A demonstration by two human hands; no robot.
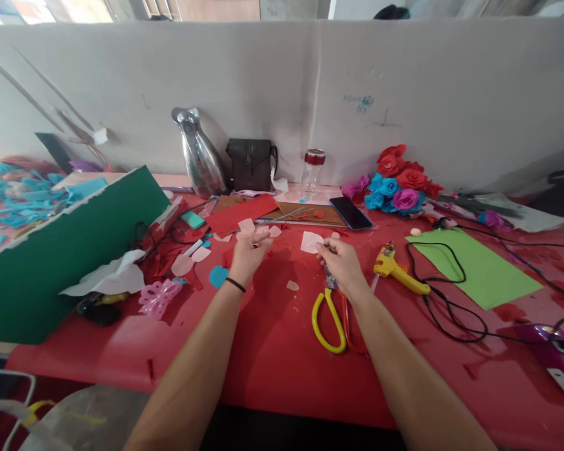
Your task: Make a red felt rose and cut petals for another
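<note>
Several pale pink paper pieces (247,226) lie on the red table (272,376), near the fingers of my left hand (250,255). That hand is over the table with its fingers apart; a black band circles the wrist. My right hand (339,258) pinches the edge of a pale pink paper petal (311,242). Below the right hand lie scissors (329,322) with one yellow and one red handle, their blades partly hidden by the hand. A small pink scrap (292,285) rests between my forearms.
Right: yellow glue gun (397,269) with a looping black cable, green sheet (484,266), paper flowers (404,181). Back: steel jug (200,153), black bag (250,164), glass jar (312,175), phone (351,213). Left: green board (75,250), pink butterfly shape (160,297).
</note>
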